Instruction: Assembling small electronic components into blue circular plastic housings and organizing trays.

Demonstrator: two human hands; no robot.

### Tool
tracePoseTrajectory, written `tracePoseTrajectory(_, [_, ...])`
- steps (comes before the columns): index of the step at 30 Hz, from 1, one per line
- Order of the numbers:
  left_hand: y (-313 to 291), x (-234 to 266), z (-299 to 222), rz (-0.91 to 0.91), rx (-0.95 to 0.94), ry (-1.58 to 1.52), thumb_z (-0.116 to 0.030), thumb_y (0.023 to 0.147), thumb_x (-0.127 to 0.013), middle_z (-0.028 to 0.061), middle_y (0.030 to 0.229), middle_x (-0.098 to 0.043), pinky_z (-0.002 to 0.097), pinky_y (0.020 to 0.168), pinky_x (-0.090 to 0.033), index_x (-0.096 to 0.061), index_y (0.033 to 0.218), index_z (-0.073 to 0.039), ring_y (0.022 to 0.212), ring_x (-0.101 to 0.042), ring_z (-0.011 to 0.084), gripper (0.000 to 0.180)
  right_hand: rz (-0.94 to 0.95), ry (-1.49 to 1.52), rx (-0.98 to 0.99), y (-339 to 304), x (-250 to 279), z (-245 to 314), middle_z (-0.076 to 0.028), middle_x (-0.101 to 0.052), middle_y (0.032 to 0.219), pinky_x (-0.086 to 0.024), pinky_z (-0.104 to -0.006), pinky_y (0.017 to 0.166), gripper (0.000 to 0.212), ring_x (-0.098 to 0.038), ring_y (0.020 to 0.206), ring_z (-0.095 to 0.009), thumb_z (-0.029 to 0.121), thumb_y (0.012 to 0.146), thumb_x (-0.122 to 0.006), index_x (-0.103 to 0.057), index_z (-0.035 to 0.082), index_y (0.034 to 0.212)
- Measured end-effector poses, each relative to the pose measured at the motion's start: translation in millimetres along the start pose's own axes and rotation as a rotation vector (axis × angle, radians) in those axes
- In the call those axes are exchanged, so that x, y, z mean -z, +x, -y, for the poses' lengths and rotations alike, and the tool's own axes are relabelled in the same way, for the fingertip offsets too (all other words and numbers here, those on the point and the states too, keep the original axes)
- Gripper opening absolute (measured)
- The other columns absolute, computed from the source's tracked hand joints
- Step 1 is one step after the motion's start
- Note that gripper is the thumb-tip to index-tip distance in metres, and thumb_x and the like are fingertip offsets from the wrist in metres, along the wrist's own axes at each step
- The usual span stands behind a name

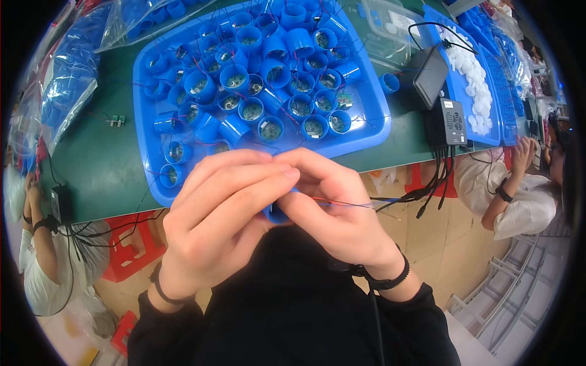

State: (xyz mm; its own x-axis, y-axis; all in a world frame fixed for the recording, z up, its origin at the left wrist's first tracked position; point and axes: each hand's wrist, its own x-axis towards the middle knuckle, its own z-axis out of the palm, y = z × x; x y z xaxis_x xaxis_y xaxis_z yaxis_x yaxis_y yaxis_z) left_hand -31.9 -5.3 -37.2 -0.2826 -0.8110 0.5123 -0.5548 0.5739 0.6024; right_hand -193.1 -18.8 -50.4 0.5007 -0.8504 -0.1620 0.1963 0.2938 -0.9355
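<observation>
Tabletop [110,165] comes first, because it is the biggest thing: it is dark green and its near edge runs across the picture just behind the two hands. Below that edge is open floor, with red stools [131,244] on the left and a grey rack [519,287] on the right. A big blue tray [372,125] sits in the middle of the tabletop, and its front rim nearly reaches the table's near edge. The tray is crowded with little blue cups [235,76] and thin wires, so there is not much bare room inside it. A strip of green tabletop shows to the left of the tray, between it and some clear bags of blue parts [67,79]. To the right of the tray stand a black box [427,76], a smaller black box with cables [453,121] hanging over the edge, and another blue tray [455,97] with white bits in it. Two other people sit at the far left [43,268] and far right [519,195], well away from the hands.

The left hand [217,226] and the right hand [342,210] are held close together in front of the tray, just off the table's edge. Both are curled shut around one small blue cup [276,213], with the fingertips touching. Only the bottom of the cup peeks out between the hands; the rest is hidden. A thin red and blue wire [348,204] sticks out to the right across the right hand.
</observation>
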Motion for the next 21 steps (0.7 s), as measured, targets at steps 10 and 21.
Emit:
tracePoseTrajectory(10, [0.5, 2.7, 1.7, 0.071, -0.057, -0.026, 0.006, 0.049, -0.064, 0.0081, 0.093, -0.065, 0.0324, 0.07, -0.05, -0.067, 0.093, -0.001, 0.082, -0.06, 0.0266, 0.045, 0.192, -0.124, -0.168, 4.5, 14.7, 27.8, -0.006, -0.061, 0.086, -0.048, -0.023, 0.062, 0.019, -0.059, 0.082, -0.01, 0.003, 0.08, -0.061, -0.052, -0.001, 0.097])
tracePoseTrajectory(21, [4.0, 3.5, -1.4, 0.08, -0.083, 0.053, 0.01, 0.052, -0.06, 0.0092, 0.086, -0.065, 0.0373, 0.074, -0.049, -0.067, 0.087, 0.0, 0.082, -0.06, 0.0284, 0.038, 0.191, -0.077, -0.101, 8.8, 14.1, 14.6, -0.006, -0.06, 0.081, -0.047, -0.0232, 0.062, 0.016, -0.059, 0.077, -0.009, 0.001, 0.079, -0.06, -0.053, -0.002, 0.093])
